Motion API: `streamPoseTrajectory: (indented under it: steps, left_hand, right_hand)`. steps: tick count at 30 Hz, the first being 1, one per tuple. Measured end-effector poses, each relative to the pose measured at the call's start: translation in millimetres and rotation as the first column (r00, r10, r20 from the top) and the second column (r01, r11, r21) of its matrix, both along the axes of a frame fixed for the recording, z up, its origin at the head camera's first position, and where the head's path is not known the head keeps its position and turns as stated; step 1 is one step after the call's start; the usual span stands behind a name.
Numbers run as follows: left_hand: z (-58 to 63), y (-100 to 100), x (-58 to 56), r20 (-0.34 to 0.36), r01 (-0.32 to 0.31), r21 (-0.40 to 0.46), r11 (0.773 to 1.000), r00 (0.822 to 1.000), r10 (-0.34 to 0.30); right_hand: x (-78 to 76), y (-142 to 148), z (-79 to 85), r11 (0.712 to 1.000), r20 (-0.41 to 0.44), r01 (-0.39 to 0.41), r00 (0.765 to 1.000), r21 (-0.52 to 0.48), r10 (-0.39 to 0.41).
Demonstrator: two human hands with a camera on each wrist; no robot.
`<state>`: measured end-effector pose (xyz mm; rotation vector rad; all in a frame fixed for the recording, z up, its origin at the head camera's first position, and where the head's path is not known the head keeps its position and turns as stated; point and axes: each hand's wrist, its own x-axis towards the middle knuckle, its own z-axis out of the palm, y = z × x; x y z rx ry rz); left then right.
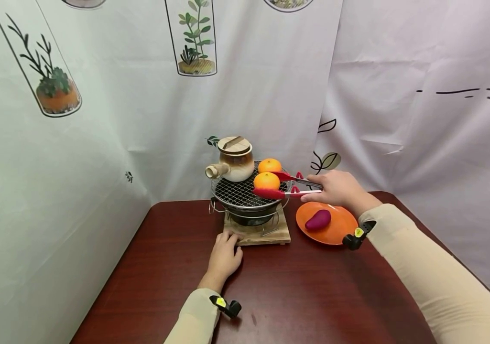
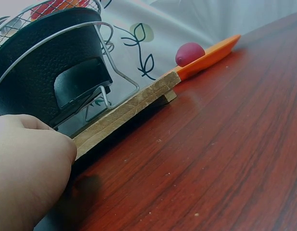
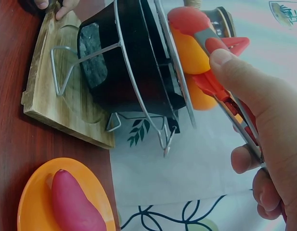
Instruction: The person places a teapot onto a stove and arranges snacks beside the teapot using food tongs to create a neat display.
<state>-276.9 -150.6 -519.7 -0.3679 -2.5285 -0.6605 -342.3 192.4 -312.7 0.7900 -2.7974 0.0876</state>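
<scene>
In the head view, my right hand (image 1: 335,188) grips metal tongs (image 3: 244,120) with red tips. One tip (image 1: 269,193) lies before the nearer mandarin (image 1: 266,181), the other behind it. That mandarin is at the grill's right side; whether it is lifted off the mesh, I cannot tell. A second mandarin (image 1: 269,165) sits just behind. Under them is the wire mesh (image 1: 236,193) of a round black grill (image 3: 134,62). At the front left corner of the wooden board (image 1: 262,234) beneath the grill, my left hand (image 1: 224,255) holds the edge, fingertips on top.
A clay pot (image 1: 238,167) with a wooden lid and side handle stands on the mesh's left. To the right, an orange plate (image 1: 343,224) bears a purple sweet potato (image 1: 318,220). Behind the dark red table (image 1: 279,296) hangs a white printed curtain (image 1: 262,105).
</scene>
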Motion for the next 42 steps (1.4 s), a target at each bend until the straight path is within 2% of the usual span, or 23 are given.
streamPoseTrajectory:
  steps: [5, 10, 20, 26, 31, 42]
  left_hand:
    - [-0.3, 1, 0.0, -0.024, 0.001, -0.007, 1.000, 1.000, -0.001]
    - [1.1, 1, 0.9, -0.019, -0.001, -0.005, 1.000, 1.000, 0.001]
    - [1.1, 1, 1.5, -0.007, -0.001, -0.004, 1.000, 1.000, 0.001]
    - [2.3, 1, 1.8, 0.013, -0.007, -0.010, 1.000, 1.000, 0.007]
    - [2.2, 0, 1.9, 0.014, -0.007, -0.016, 1.000, 1.000, 0.007]
    - [-0.7, 0, 0.9, -0.008, -0.001, -0.009, 1.000, 1.000, 0.001]
  right_hand:
    - [5.7, 4, -0.9, 1.000, -0.022, -0.010, 1.000, -0.009, 0.010]
    - [15.1, 14, -0.4, 0.999, -0.049, 0.004, 0.999, -0.036, -0.005]
    - [29.3, 56, -3.2, 0.991, -0.109, 0.061, 0.991, -0.119, -0.074]
    - [35.1, 85, -12.0, 0.987, -0.061, 0.125, 0.989, -0.103, -0.131]
    - [37.2, 104, -24.4, 0.986, -0.023, 0.144, 0.989, -0.085, -0.146]
    - [40.2, 123, -53.4, 0.976, 0.039, 0.210, 0.977, -0.062, -0.208]
